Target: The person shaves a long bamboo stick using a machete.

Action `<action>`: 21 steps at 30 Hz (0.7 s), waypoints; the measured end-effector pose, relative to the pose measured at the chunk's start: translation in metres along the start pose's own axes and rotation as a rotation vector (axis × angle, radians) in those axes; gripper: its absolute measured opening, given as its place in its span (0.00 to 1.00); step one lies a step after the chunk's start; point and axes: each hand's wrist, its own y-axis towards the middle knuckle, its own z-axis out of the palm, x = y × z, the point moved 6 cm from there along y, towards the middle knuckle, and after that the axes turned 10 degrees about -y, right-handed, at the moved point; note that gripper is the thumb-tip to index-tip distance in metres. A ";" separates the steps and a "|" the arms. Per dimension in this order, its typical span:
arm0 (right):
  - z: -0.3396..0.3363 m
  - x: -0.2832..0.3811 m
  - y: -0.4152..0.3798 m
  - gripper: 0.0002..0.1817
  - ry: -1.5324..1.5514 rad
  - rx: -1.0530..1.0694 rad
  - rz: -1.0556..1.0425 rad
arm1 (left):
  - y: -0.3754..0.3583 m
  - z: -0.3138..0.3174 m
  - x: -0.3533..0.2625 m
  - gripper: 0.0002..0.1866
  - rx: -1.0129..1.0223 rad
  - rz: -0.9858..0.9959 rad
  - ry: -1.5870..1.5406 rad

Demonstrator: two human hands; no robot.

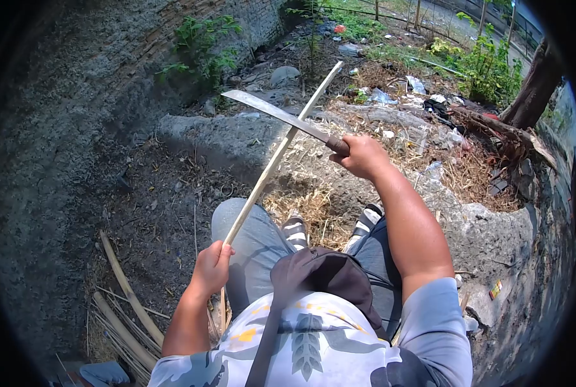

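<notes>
My left hand (pixel 210 266) is closed around the lower part of a long, pale bamboo strip (pixel 262 182), which slants up and away to the right past my knee. In my right hand (pixel 363 157) is the dark handle of a machete (pixel 268 109). Its long blade points to the left and crosses the strip in its upper part, overlapping it in this view. The strip's far end sticks out beyond the blade. A short end of the strip shows below my left hand, beside my thigh.
Curved bamboo pieces (pixel 131 287) and thin slivers lie on the ground at my left. A rough wall (pixel 56 161) rises on the left side. Ahead is a concrete ledge (pixel 217 138) with dry shavings and litter; a tree trunk (pixel 533 90) stands at the right.
</notes>
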 end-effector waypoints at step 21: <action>-0.005 0.074 -0.027 0.07 -0.158 -0.118 -0.486 | 0.015 0.013 0.005 0.16 0.010 -0.013 -0.193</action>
